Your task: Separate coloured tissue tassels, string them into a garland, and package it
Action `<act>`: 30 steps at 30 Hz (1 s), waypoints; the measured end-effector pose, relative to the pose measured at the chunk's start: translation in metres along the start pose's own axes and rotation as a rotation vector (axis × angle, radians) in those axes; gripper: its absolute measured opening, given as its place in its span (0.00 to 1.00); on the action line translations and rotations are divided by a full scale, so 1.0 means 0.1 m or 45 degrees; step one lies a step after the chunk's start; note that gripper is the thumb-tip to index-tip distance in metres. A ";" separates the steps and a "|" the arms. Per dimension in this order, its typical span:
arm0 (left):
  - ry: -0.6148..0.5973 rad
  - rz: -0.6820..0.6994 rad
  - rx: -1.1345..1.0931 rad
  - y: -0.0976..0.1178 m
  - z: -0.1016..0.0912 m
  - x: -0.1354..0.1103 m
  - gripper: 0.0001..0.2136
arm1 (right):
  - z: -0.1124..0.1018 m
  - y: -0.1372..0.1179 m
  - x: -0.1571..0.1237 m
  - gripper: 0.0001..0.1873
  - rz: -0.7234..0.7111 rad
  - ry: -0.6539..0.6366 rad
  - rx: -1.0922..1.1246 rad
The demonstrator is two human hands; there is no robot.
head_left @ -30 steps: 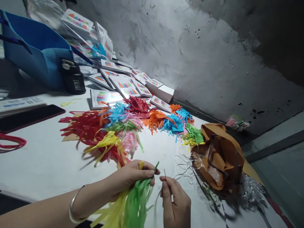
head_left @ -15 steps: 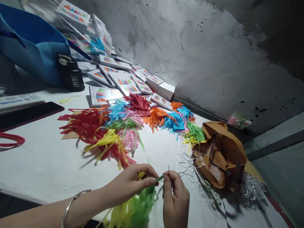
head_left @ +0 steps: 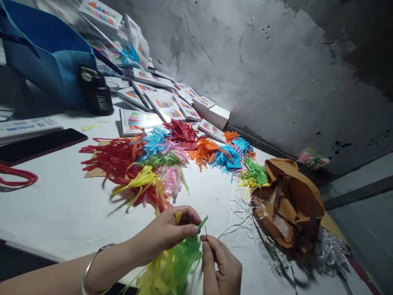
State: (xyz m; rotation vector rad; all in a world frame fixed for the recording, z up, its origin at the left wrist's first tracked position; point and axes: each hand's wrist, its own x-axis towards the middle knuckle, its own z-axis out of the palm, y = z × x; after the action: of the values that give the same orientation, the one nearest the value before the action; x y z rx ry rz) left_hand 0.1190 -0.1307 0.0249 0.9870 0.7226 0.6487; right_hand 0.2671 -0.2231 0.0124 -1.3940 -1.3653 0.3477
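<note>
My left hand (head_left: 176, 229), with a silver bangle on the wrist, pinches the twisted top of a green tissue paper tassel (head_left: 187, 262). A yellow tassel (head_left: 156, 272) hangs beside it from the same hand, its top showing between the fingers. In my right hand (head_left: 219, 262) a thin needle (head_left: 206, 232) is gripped between thumb and forefinger, its tip pointing up close to the green twist. White string (head_left: 245, 213) lies loosely looped on the table to the right of my hands; whether it runs to the needle I cannot make out.
Red, orange, blue, pink and yellow tassels (head_left: 147, 164) lie in heaps on the white table (head_left: 61, 205). Flat printed packs (head_left: 162, 102) are piled by the wall. A brown bag (head_left: 291, 205) stands right; a blue bag (head_left: 52, 69), black bottle (head_left: 96, 92) and phone (head_left: 43, 145) sit left.
My right hand has moved left and slightly down with the needle. The green twisted end now sticks up free above my left fingers, where both hands held it before.
</note>
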 end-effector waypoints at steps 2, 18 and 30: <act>-0.002 0.033 0.001 -0.03 0.00 0.00 0.23 | 0.01 -0.02 -0.01 0.12 -0.010 0.012 0.004; 0.073 0.551 0.560 -0.12 -0.07 -0.02 0.06 | -0.05 0.05 0.01 0.14 -0.093 -0.193 -0.213; -0.128 1.011 0.915 -0.10 -0.12 -0.02 0.07 | -0.05 0.04 0.09 0.22 0.666 -0.346 0.255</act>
State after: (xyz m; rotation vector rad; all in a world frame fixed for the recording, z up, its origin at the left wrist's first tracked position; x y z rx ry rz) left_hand 0.1099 -0.1302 0.0121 2.0024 0.4529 1.0385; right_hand 0.2760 -0.2168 0.0151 -1.5594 -1.1196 1.0224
